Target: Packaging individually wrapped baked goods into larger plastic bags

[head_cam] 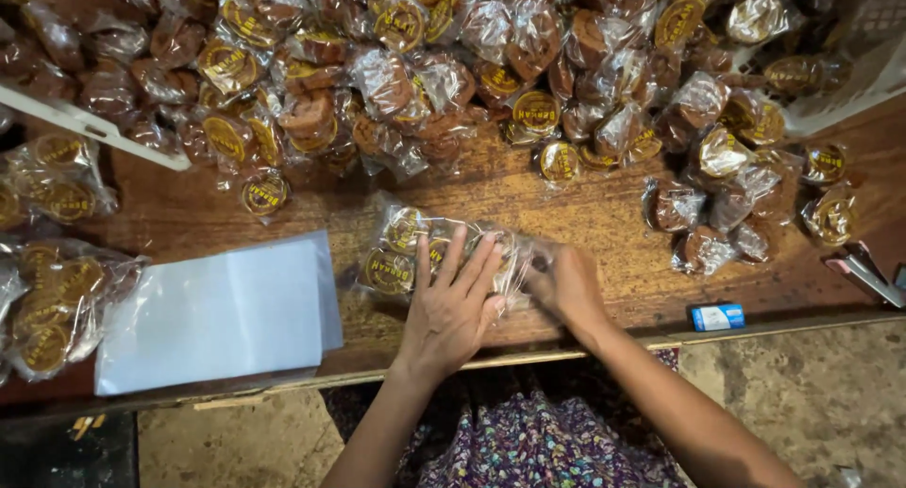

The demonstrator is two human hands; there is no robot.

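On the wooden table (604,233), my left hand (455,309) lies flat, fingers spread, on a clear plastic bag (406,247) filled with small brown cakes that carry round yellow labels. My right hand (571,285) grips the right end of that same bag, fingers closed around the plastic. The bag lies on its side near the table's front edge, directly in front of me.
A big heap of wrapped brown cakes (425,63) covers the far half of the table. A stack of flat clear bags (222,313) lies at the left. Filled bags (52,299) sit at the far left. A small blue box (717,316) and a stapler (864,273) rest at the right.
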